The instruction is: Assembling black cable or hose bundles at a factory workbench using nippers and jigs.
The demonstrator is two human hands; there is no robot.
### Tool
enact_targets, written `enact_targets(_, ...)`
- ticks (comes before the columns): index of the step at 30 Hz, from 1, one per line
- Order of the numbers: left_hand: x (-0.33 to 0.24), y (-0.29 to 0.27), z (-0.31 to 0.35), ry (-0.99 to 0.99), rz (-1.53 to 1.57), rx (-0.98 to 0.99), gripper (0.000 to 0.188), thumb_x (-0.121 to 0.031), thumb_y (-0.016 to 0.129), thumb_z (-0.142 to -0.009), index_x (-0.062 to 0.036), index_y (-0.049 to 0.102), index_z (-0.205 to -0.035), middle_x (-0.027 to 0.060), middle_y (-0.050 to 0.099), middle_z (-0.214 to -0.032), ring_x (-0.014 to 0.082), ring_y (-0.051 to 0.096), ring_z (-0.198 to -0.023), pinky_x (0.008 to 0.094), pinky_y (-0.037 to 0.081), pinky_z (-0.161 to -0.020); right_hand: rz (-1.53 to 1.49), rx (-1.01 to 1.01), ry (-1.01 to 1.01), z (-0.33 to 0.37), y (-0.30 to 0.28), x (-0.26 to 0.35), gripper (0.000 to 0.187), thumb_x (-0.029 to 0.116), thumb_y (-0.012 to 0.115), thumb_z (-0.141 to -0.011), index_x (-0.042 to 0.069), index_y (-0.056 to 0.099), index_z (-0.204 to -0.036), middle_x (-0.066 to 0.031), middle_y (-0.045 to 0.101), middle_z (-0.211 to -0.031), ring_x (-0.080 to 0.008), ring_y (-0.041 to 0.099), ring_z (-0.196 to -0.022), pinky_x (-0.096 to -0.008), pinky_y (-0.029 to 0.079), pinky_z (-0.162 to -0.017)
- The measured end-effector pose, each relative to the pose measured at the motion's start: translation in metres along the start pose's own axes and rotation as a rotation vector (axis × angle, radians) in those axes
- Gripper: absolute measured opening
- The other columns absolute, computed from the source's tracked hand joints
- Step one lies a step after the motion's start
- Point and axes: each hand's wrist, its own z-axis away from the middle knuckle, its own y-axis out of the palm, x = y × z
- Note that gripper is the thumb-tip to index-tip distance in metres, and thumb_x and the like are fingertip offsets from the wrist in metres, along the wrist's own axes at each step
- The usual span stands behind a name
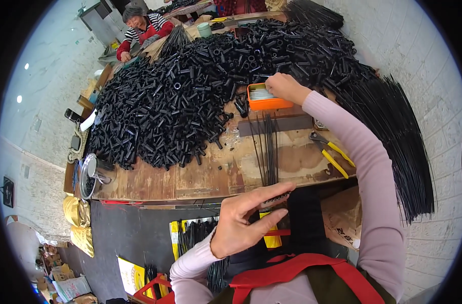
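My left hand (pixel 248 218) is closed round a bundle of thin black rods (pixel 269 157) at the table's near edge. The rods point away from me over the tabletop, and their near ends show between my thumb and fingers. Farther off, my right hand (pixel 286 87) has its fingers bent together at the right end of an orange box (pixel 270 104). Thin whitish pieces (pixel 260 94) lie inside that box. Whatever my right fingertips pinch is hidden. Yellow-handled pliers (pixel 334 154) rest on the table below my right forearm.
A large heap of short black tubes (pixel 190 86) covers much of the wooden table (pixel 200 180). Long black rods (pixel 393 137) are piled at right. A dark flat bar (pixel 291 125) lies beyond the pliers. Across the table, another person (pixel 145 30) sits at work. A metal pan (pixel 89 175) stands at left.
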Motion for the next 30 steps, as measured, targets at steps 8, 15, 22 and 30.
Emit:
enact_targets(8,0.001,0.008,-0.011,0.061,0.071,-0.134,0.036,0.011,0.059,-0.088,0.0031,0.059,-0.123,0.0176,0.060,-0.128,0.0280,0.059,-0.118,0.0382,0.051,-0.101,-0.329,-0.232,-0.108,0.041,-0.067,0.031,0.015,0.013,0.061,-0.083,0.002,0.070,-0.088,-0.0164,0.068,-0.082,-0.0342,0.066,-0.077,-0.0403,0.052,-0.070)
enact_targets(15,-0.006,0.012,-0.013,-0.006,0.076,-0.307,0.032,-0.002,0.066,-0.090,-0.0007,0.064,-0.122,0.0060,0.070,-0.108,0.0047,0.062,-0.090,0.0185,0.050,-0.079,-0.464,-0.394,-0.380,0.198,-0.171,0.154,0.026,0.002,0.067,-0.082,0.008,0.071,-0.107,-0.0108,0.066,-0.085,-0.0245,0.063,-0.072,-0.0327,0.050,-0.067)
enact_targets(22,0.001,0.008,-0.014,-0.014,0.103,-0.259,0.024,-0.001,0.061,-0.093,0.0081,0.063,-0.115,0.0161,0.068,-0.107,0.0202,0.068,-0.099,0.0326,0.057,-0.090,-0.129,-0.442,-0.319,0.250,-0.168,0.182,0.052,-0.007,0.062,-0.074,0.014,0.068,-0.121,-0.0090,0.058,-0.088,-0.0241,0.059,-0.074,-0.0327,0.049,-0.064)
enact_targets(30,-0.002,0.012,-0.010,0.016,0.138,-0.278,0.022,-0.001,0.061,-0.093,0.0076,0.064,-0.114,0.0151,0.069,-0.103,0.0190,0.068,-0.095,0.0336,0.058,-0.088,-0.181,-0.410,-0.287,0.255,-0.159,0.186,0.057,-0.008,0.063,-0.074,0.010,0.063,-0.127,-0.0089,0.055,-0.089,-0.0246,0.058,-0.075,-0.0353,0.049,-0.065)
